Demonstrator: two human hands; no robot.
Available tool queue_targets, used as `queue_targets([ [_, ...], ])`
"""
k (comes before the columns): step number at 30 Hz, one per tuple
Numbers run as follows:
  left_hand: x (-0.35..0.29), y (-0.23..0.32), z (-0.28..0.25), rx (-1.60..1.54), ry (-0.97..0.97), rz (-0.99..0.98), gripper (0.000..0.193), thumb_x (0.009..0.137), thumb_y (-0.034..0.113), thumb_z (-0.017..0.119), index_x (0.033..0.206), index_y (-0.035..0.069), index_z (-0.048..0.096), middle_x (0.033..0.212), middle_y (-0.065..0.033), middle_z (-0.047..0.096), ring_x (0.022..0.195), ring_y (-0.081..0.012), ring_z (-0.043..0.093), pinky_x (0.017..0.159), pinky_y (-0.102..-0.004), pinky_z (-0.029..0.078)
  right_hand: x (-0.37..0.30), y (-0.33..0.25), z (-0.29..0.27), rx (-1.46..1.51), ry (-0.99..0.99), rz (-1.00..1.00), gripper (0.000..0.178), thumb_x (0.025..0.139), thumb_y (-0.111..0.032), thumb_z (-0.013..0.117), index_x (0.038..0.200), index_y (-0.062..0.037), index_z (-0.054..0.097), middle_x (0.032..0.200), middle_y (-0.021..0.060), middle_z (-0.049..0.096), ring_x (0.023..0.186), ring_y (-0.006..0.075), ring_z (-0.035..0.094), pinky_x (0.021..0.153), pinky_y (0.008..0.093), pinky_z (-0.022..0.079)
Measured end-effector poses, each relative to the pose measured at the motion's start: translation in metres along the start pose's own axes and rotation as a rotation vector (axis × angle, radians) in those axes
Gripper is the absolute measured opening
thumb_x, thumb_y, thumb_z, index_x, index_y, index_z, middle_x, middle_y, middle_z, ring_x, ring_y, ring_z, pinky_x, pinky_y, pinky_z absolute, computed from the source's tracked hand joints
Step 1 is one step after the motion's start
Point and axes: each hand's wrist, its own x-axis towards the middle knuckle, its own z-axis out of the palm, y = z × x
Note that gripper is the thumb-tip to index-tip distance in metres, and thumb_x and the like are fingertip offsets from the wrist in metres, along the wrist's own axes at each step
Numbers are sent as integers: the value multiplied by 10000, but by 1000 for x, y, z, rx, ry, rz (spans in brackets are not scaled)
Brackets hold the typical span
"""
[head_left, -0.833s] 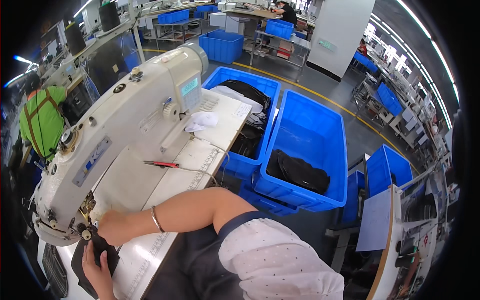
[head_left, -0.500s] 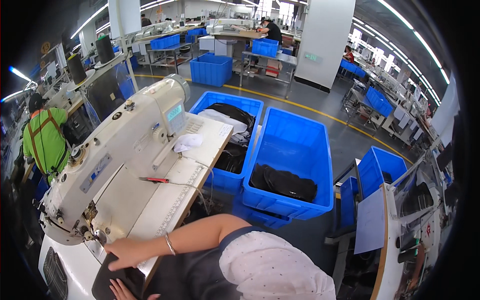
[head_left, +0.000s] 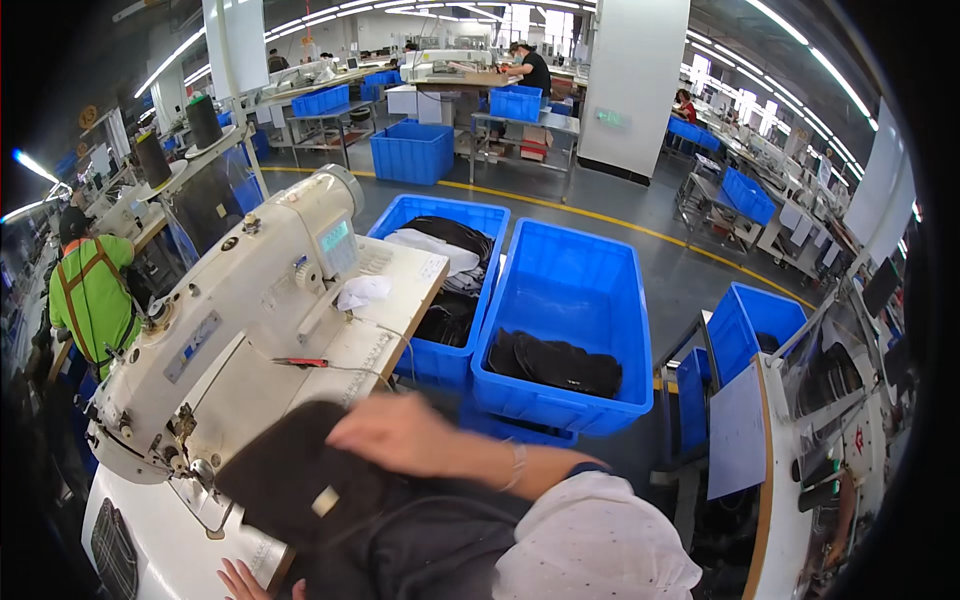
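Note:
My right hand [head_left: 388, 435], smeared by motion, grips the edge of a dark, rounded fabric piece [head_left: 285, 475] with a small pale patch on it. The piece is tilted up over the sewing machine's white bed, to the right of the needle area. My left hand [head_left: 240, 582] shows only in part at the lower edge; its fingers are stretched out, below the dark piece and beside the table edge. The white sewing machine [head_left: 215, 310] stands at the left. A pair of red-handled thread snips [head_left: 300, 362] lies on its table.
Two blue bins stand beyond the table: one bin [head_left: 645, 300] has dark pieces [head_left: 555, 365] in it, the other [head_left: 400, 212] holds black and white pieces. A white cloth [head_left: 364, 292] lies by the machine. Dark pieces [head_left: 112, 545] rest at the lower left. A person in green [head_left: 95, 290] sits left.
My right hand has moved away from the needle area, to the right and upward, bringing the dark piece up with it. My left hand stays low, near the table edge.

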Motion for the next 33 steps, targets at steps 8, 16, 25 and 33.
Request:
queue_targets([
  [8, 9, -32, 23, -9, -27, -39, 762, 966, 554, 523, 1532, 80, 336, 1584, -128, 342, 1475, -368, 269, 1142, -606, 221, -113, 64, -251, -49, 553, 730, 163, 881, -105, 730, 1042, -84, 717, 782, -23, 657, 605, 31, 543, 507, 191, 414],
  [16, 10, -36, 32, 174, -104, -35, 709, 995, 568, 434, 1545, 133, 331, 1607, -81, 309, 1483, -347, 259, 1128, -614, 240, -219, 119, -285, -915, -125, 1250, 628, 737, -239, 848, 1298, -124, 591, 1130, 149, 607, 919, 266, 649, 741, 374, 537],
  [25, 10, -37, 35, 230, -122, -37, 663, 1012, 549, 389, 1553, 170, 325, 1614, -71, 295, 1483, -338, 263, 1117, -623, 257, -171, 204, -193, -851, -1145, 678, 476, 974, -162, 429, 1436, -271, 464, 1140, 217, 578, 968, 398, 684, 810, 447, 570],
  [33, 22, -13, 20, 93, -208, -187, 814, 929, 623, 463, 1485, 31, 407, 1551, -218, 361, 1450, -424, 294, 1160, -613, 107, -173, 269, -193, -991, -1189, 788, 735, 890, -280, 604, 1545, -326, 273, 1452, 318, 411, 1174, 470, 577, 1003, 477, 487],
])
